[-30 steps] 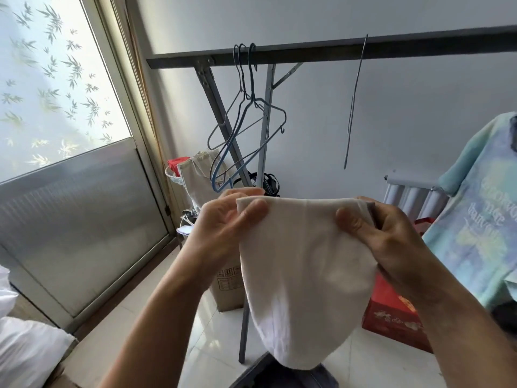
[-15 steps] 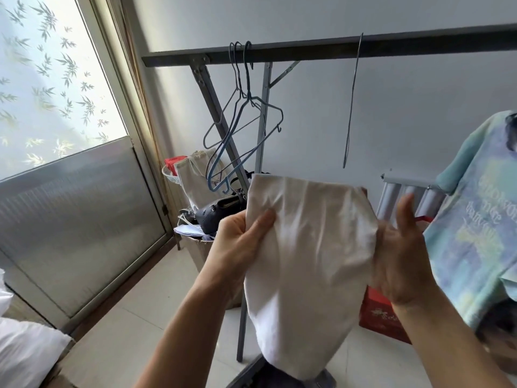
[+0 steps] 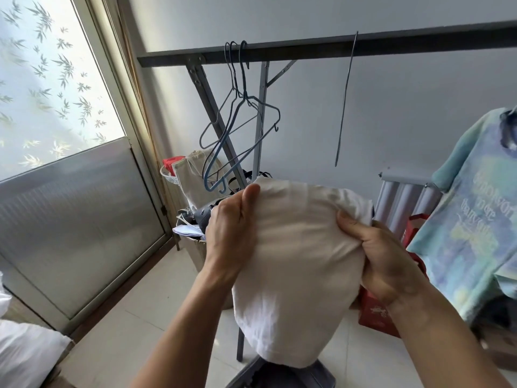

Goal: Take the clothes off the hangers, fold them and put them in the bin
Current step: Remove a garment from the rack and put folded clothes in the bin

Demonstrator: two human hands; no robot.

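Head view: your left hand [image 3: 229, 228] pinched cloth [image 3: 296, 275] top edge; right hand [image 3: 383, 259] clutched opposite edge. Cloth hung below rail [image 3: 307, 49], long axis vertical, both hands equally near. Likely bin [image 3: 279, 378] lower still below rail.

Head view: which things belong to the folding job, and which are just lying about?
Job: white fabric garment, gripped by left hand and right hand; empty blue wire hangers; pastel tie-dye T-shirt hanging on the right.
Lying about: red printed box on the floor; cream canvas bag.
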